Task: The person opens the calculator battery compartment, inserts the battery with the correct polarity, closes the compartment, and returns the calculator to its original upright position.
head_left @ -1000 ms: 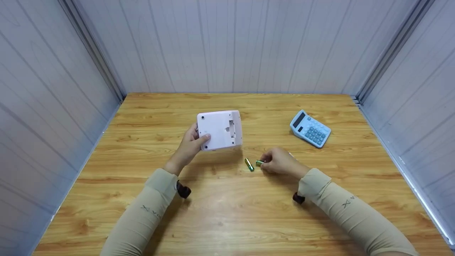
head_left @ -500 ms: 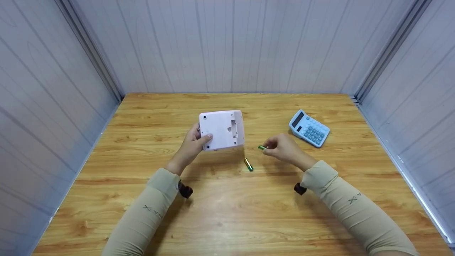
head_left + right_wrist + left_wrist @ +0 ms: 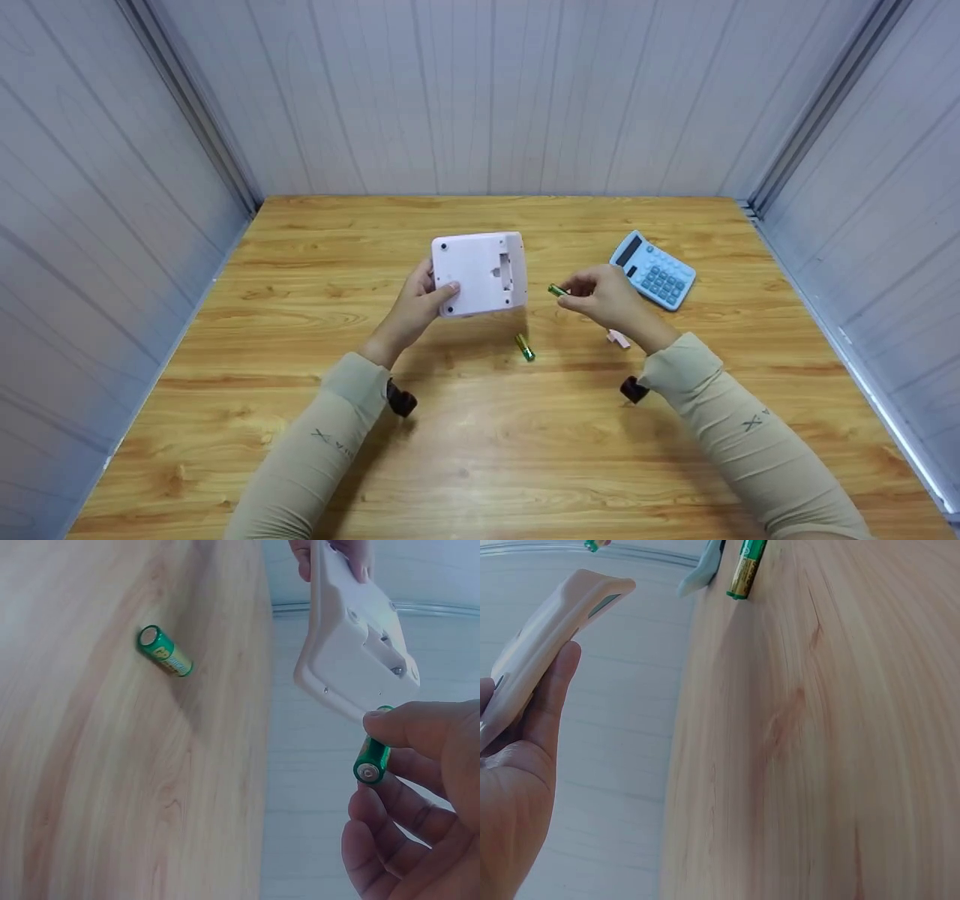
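Left: my left hand point(image 3: 412, 306) grips the pale-pink plastic calculator point(image 3: 474, 281), back showing | Right: my right hand point(image 3: 611, 300) pinches a green-gold cylindrical battery point(image 3: 558, 290), raised nearer the open rectangular compartment point(image 3: 505, 271), not yet seated.

The left arm point(image 3: 300, 465) and the right arm point(image 3: 757, 442) reach forward and slant inward, their long sleeves point(image 3: 336, 401) stopping around the wrists point(image 3: 381, 347), with both hands raised and apart from each other. The left hand point(image 3: 415, 306) grips, its left thumb point(image 3: 445, 291) laid across the front and other digits tucked behind. The right hand point(image 3: 606, 298) pinches between its right thumb point(image 3: 412, 724) and index finger point(image 3: 421, 771), while the remaining fingers point(image 3: 420, 814) curl loosely alongside.
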Motion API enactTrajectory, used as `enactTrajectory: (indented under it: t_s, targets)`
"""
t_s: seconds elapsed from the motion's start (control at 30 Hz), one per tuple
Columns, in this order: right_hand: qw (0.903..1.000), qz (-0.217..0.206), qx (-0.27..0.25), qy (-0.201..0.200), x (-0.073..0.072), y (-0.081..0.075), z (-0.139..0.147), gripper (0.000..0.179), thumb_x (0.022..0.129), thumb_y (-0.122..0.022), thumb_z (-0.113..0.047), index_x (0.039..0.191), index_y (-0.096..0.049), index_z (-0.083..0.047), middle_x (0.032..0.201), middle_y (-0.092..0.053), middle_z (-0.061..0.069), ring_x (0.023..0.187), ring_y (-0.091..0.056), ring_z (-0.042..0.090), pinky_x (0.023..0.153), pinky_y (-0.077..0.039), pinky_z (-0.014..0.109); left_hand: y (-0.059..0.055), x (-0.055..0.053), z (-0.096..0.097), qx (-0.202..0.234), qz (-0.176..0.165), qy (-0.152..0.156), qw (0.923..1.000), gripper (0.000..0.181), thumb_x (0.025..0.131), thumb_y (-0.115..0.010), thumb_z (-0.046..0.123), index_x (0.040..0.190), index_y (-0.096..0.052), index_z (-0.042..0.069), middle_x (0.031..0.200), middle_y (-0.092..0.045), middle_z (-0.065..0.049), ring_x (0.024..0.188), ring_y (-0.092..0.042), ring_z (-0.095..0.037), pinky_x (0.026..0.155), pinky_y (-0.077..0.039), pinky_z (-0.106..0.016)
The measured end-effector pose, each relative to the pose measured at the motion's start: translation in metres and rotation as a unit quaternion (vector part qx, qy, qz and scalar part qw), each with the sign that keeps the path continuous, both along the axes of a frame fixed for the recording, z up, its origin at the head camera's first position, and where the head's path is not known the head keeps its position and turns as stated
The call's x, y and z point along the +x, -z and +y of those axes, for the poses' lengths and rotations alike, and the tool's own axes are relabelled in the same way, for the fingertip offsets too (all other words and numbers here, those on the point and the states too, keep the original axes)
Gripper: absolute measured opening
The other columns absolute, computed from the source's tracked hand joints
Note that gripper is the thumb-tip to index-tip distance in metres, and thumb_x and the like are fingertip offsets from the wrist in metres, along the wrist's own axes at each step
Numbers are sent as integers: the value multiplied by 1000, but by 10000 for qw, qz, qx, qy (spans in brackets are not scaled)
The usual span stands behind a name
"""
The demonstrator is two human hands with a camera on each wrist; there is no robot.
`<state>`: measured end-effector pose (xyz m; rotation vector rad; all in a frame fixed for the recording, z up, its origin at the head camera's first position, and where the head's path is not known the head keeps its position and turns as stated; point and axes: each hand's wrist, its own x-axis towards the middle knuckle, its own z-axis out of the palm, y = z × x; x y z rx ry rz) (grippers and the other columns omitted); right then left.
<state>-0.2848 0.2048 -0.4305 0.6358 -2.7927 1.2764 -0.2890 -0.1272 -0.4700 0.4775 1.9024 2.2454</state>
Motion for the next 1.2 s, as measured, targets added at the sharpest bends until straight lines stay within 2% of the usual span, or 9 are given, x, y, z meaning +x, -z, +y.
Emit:
enactTrajectory:
  t_s: [0.23,0.4,0.53,0.63,1.03,1.2]
  targets:
    - [9993,36,-292,217,1,0,-4,14,94,-83,-9,104,-83,0,87,-76,13,75,-62,13,64,-51,20,-2,-1,13,-31,101,85,9999,59,110,-51,-2,165,-31,-1,149,-59,-32,128,-70,-35,99,-64,-50]
    - [9945,-62,-1005,280,3,4,-8,15,96,-83,-10,107,-83,1,93,-78,14,77,-62,15,64,-51,20,-3,0,22,-89,25,120,9999,57,110,-51,-2,164,-33,0,150,-59,-31,132,-68,-38,101,-64,-52]
    - [9863,-201,-1610,282,5,7,-13,16,96,-83,-11,108,-83,0,97,-80,10,77,-62,14,64,-51,21,-3,1,30,-144,11,170,9998,57,110,-52,-1,164,-33,2,149,-61,-29,130,-69,-36,101,-64,-50]
    - [9813,-253,-1876,350,7,6,-16,17,96,-83,-11,110,-82,0,99,-80,8,79,-63,12,67,-52,21,-4,1,34,-152,22,232,9996,58,109,-52,-1,164,-33,1,148,-61,-30,129,-69,-35,101,-64,-50]
    - [9693,-270,-2387,530,8,0,-24,19,95,-82,-6,111,-78,4,105,-79,9,91,-71,13,80,-60,22,-2,0,41,-129,68,316,9994,57,109,-52,-1,164,-33,0,146,-61,-31,126,-71,-34,98,-65,-46]
    - [9656,-342,-2510,581,9,-1,-24,16,95,-82,-5,108,-76,3,101,-78,6,88,-71,14,79,-61,23,-2,1,44,-116,26,374,9992,58,109,-52,-1,164,-32,0,146,-61,-32,124,-71,-33,97,-66,-45]
